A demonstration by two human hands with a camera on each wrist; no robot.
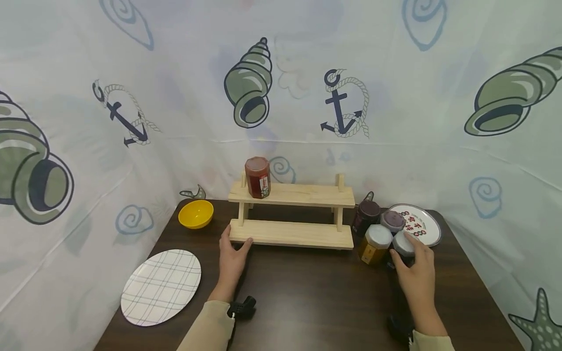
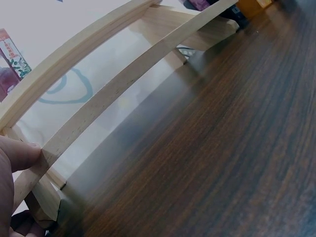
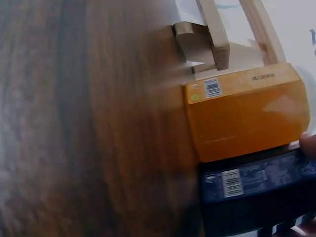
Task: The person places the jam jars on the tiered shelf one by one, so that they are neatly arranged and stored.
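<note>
Left hand (image 1: 231, 265) pinches pale two-tier wooden rack (image 1: 290, 233), 8 o'clock corner. Right hand (image 1: 417, 278) grips white-lidded dark faceted jar (image 1: 401, 243), rack's 4 o'clock: probably weighty, rigid, slick; best held round its sides.

Tons of open worktop (image 1: 303, 297) in front of the wooden shelf (image 1: 291, 233), so a hand could slide right up to it. Front left corner's taken by the left fingers (image 1: 224, 237) though. Right end is cramped: amber jar (image 1: 373, 247), dark jar (image 3: 252, 180) and two more jars (image 1: 392, 220) bunched together. Upper tier (image 1: 307, 195) has room right of the red jar (image 1: 258, 179).
</note>
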